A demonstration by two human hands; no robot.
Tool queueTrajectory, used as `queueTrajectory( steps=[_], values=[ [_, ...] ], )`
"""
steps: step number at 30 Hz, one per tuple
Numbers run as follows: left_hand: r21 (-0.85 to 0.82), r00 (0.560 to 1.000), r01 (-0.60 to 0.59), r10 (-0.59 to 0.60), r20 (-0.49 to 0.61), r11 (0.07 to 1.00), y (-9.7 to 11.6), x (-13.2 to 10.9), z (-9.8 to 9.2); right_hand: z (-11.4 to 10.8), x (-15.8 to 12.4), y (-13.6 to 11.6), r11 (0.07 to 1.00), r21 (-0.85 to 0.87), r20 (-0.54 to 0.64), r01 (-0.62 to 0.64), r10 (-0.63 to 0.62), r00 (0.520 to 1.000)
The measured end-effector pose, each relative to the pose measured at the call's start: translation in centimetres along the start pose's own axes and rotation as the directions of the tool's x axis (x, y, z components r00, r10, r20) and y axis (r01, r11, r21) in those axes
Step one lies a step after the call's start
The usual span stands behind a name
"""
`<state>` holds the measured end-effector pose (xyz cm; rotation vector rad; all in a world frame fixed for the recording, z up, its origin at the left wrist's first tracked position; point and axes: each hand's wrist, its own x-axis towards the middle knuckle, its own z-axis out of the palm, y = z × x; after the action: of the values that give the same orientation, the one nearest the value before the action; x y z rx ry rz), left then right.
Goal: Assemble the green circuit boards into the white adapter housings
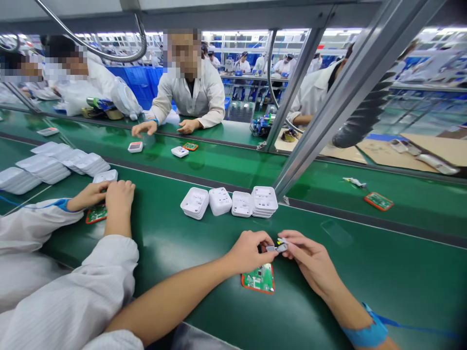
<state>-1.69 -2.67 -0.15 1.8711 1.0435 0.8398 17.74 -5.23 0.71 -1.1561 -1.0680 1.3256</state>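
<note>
Just above the green mat, my left hand pinches a small grey part. Facing it, my right hand has its fingers closed on a small grey connector with a yellow bit beside it. The two small parts meet or nearly meet between my fingertips. Below my left hand lies a green circuit board with a red-orange edge, its top partly hidden by the fingers. A blue band circles my right wrist.
White square housings stand in short stacks beyond my hands. At left, a co-worker's hands work over another board. A metal post slants at right. Another board lies on the far green strip.
</note>
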Motion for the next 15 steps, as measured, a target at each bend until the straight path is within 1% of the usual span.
queueTrajectory(
  steps=[4, 6, 8, 9, 12, 15],
  values=[
    [0.193, 0.993, -0.115, 0.116, 0.006, 0.974, -0.5, 0.0, 0.7, 0.0, 0.2, 0.1, 0.999, -0.033, -0.028, -0.040, 0.039, 0.999],
    [0.213, 0.993, -0.117, 0.117, 0.015, 0.970, -0.7, 0.0, 0.8, 0.4, 0.2, 0.5, 0.998, -0.004, -0.084, -0.055, 0.055, 0.995],
    [0.196, 0.993, -0.114, 0.111, 0.026, 0.974, -0.8, 0.1, 0.8, 0.8, 0.1, 0.8, 0.998, 0.027, -0.152, -0.050, 0.053, 0.987],
    [0.194, 0.992, -0.123, 0.119, 0.030, 0.973, -0.8, 0.0, 0.7, 1.1, 0.0, 0.9, 0.998, 0.031, -0.166, -0.048, 0.052, 0.985],
    [0.256, 0.980, -0.197, 0.198, 0.018, 0.946, -0.7, -0.3, 0.6, 1.3, -0.2, 0.6, 0.998, -0.002, -0.133, -0.065, 0.064, 0.989],
    [0.332, 0.938, -0.332, 0.346, 0.020, 0.883, -0.6, -0.5, 0.6, 1.2, -0.1, -0.2, 0.995, -0.057, -0.063, -0.084, 0.081, 0.995]
  ],
)
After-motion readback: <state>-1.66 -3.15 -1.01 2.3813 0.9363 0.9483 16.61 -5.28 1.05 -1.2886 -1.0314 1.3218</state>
